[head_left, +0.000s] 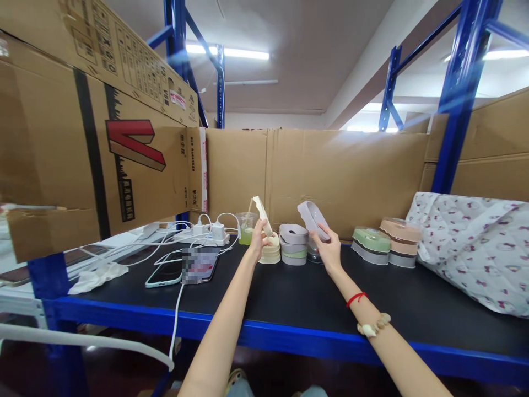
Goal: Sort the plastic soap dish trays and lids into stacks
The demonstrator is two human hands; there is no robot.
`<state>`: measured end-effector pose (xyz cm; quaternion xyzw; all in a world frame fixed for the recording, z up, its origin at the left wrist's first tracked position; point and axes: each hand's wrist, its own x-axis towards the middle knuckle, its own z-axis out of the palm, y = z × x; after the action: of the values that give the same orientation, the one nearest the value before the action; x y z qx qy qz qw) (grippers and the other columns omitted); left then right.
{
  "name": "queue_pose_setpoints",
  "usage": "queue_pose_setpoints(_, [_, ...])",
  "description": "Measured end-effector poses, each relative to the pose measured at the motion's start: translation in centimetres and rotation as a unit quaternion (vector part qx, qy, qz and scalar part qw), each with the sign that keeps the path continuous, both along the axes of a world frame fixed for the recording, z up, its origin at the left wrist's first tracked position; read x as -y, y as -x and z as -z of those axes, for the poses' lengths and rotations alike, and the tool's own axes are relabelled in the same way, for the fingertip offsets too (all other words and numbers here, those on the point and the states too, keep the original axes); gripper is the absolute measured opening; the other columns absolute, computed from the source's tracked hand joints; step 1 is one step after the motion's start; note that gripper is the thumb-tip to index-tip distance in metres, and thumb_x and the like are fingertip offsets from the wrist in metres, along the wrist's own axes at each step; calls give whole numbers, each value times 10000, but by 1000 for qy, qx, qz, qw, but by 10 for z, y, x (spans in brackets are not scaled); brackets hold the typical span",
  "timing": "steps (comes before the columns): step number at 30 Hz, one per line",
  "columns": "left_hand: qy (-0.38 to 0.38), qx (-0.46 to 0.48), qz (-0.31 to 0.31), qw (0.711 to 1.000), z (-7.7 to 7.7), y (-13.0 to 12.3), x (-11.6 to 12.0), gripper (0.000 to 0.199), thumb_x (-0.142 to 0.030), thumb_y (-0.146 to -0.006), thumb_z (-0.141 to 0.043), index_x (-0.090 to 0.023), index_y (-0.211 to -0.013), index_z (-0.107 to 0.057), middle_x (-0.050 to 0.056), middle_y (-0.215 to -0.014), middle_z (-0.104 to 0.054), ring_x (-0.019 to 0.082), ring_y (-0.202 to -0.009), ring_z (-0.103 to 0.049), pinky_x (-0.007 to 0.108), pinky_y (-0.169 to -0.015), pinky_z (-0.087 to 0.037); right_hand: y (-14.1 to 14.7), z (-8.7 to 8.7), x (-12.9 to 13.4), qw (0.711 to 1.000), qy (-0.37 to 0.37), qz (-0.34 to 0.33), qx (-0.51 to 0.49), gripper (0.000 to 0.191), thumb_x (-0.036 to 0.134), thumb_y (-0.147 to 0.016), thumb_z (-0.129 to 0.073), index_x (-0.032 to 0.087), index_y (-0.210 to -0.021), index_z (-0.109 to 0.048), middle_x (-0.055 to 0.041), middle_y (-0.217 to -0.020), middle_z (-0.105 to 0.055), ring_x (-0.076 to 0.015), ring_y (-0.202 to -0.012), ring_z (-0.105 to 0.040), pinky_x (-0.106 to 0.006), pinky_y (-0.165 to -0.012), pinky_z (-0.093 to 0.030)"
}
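Note:
My left hand point(259, 241) is closed on a cream oval plastic dish point(263, 215), held up on its edge. Just below it stands a stack of cream oval dishes point(270, 256). In my right hand point(328, 247) is a pale grey oval plastic dish point(313, 219), tilted so that its hollow side shows. Between the hands sits a stack of grey and green oval dishes point(293, 248). Dark or see-through pieces point(314, 255) are partly hidden behind my right hand.
Green-and-grey point(371, 248) and peach-and-grey dish stacks point(400, 245) stand at right, beside a patterned white bag point(475, 248). Leftward are a phone point(165, 274), another screen device point(202, 264), a power strip point(206, 238), cables and a drink cup point(247, 234). Cardboard point(330, 171) walls the back.

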<state>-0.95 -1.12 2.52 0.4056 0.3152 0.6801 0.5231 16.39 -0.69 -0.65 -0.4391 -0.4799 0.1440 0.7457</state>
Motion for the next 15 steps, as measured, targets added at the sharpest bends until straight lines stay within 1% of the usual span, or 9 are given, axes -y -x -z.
queue_pose_setpoints(2, [-9, -30, -26, 999, 2, 1, -2, 152, -306, -694, -481, -181, -781, -483, -37, -632, -454, 86, -476, -509, 150, -330, -294, 4, -4, 2, 997, -23, 52, 43, 687, 611, -463, -661, 128, -951, -650, -134, -1050, -517, -253, -975, -546, -371, -811, -487])
queue_pose_setpoints(3, [-14, -46, -40, 998, 3, 0, -3, 138, -296, -701, -478, -178, -773, -483, -38, -628, -446, 86, -469, -512, 148, -322, -289, 8, -8, 3, 995, -21, 74, 65, 648, 582, -490, -667, 137, -961, -645, -131, -1057, -514, -259, -1021, -533, -378, -874, -457])
queue_pose_setpoints(4, [-19, -62, -56, 996, 3, 0, -3, 128, -290, -713, -473, -173, -762, -486, -35, -625, -444, 88, -461, -518, 151, -314, -286, 12, -12, 3, 992, -10, 89, 88, 610, 551, -526, -669, 149, -984, -635, -127, -1073, -510, -258, -1044, -527, -377, -902, -437])
queue_pose_setpoints(7, [-18, -98, -103, 990, 3, -2, -3, 148, -287, -761, -459, -150, -758, -515, -11, -627, -490, 113, -438, -547, 181, -310, -312, 28, -27, 4, 977, 70, 107, 171, 506, 485, -635, -655, 205, -1053, -603, -108, -1137, -499, -252, -1054, -536, -370, -875, -433])
queue_pose_setpoints(10, [14, -140, -132, 981, 3, -3, -4, 225, -304, -807, -439, -123, -773, -567, 47, -640, -577, 166, -459, -593, 228, -351, -374, 41, -37, 1, 937, 168, 129, 277, 481, 491, -676, -659, 228, -1073, -591, -106, -1122, -519, -275, -1061, -527, -391, -858, -415])
queue_pose_setpoints(12, [46, -183, -181, 965, 4, -1, -6, 287, -332, -830, -416, -123, -776, -604, 91, -686, -630, 215, -570, -645, 260, -427, -441, 46, -39, 0, 909, 204, 154, 328, 514, 512, -677, -665, 213, -1087, -586, -120, -1091, -537, -289, -1072, -510, -393, -850, -405])
queue_pose_setpoints(14, [78, -228, -251, 938, 6, 2, -9, 318, -348, -840, -407, -136, -805, -641, 126, -795, -671, 263, -783, -668, 302, -585, -508, 49, -37, -1, 895, 215, 176, 349, 539, 532, -688, -654, 194, -1102, -581, -133, -1081, -546, -290, -1079, -495, -380, -837, -402])
queue_pose_setpoints(15, [89, -246, -278, 924, 7, 3, -11, 323, -348, -842, -405, -143, -831, -654, 135, -859, -681, 274, -889, -653, 320, -676, -516, 49, -35, -2, 891, 217, 184, 354, 545, 540, -698, -641, 183, -1106, -581, -139, -1077, -550, -289, -1083, -486, -375, -834, -399])
